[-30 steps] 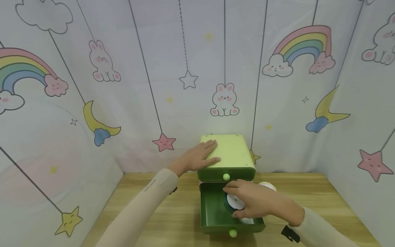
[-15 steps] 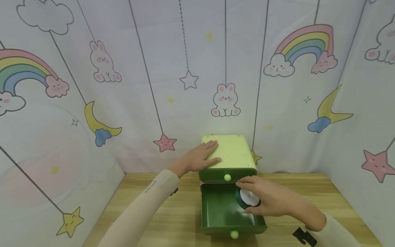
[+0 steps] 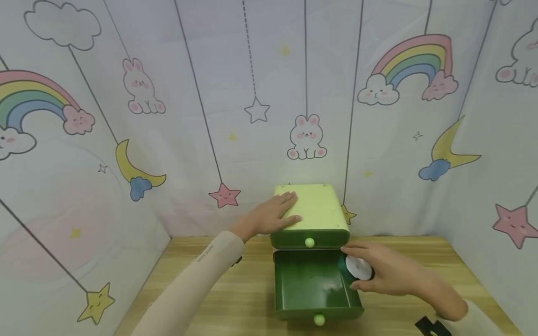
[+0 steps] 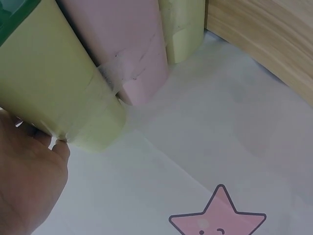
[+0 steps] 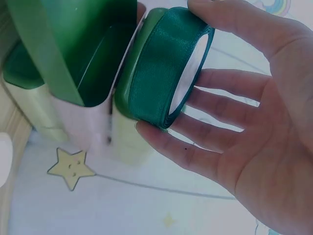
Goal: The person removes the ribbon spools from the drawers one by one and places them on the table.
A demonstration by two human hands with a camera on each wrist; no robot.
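A small drawer cabinet [image 3: 317,205] with a pale yellow-green top stands against the back wall. My left hand [image 3: 271,214] lies on its top left side, fingers straight. Below the dark green top front, a green drawer [image 3: 302,284] is pulled out, its bare floor showing. At the drawer's right edge, my right hand [image 3: 392,268] holds a roll of dark green satin ribbon [image 5: 161,68] with a white core. Thumb and fingers grip it by its rim. The left wrist view shows the left hand [image 4: 29,176] against the cabinet's pale yellow side.
The cabinet stands on a wood-grain table [image 3: 218,289]. Cloth walls [image 3: 189,116] printed with rabbits, stars and rainbows enclose the back and sides. The cabinet's pink middle section [image 4: 122,44] shows in the left wrist view. A white rounded thing [image 5: 5,161] appears at the right wrist view's left edge.
My right hand has moved right with the ribbon roll, from over the middle of the drawer to its right edge. The left hand has stayed on the cabinet top.
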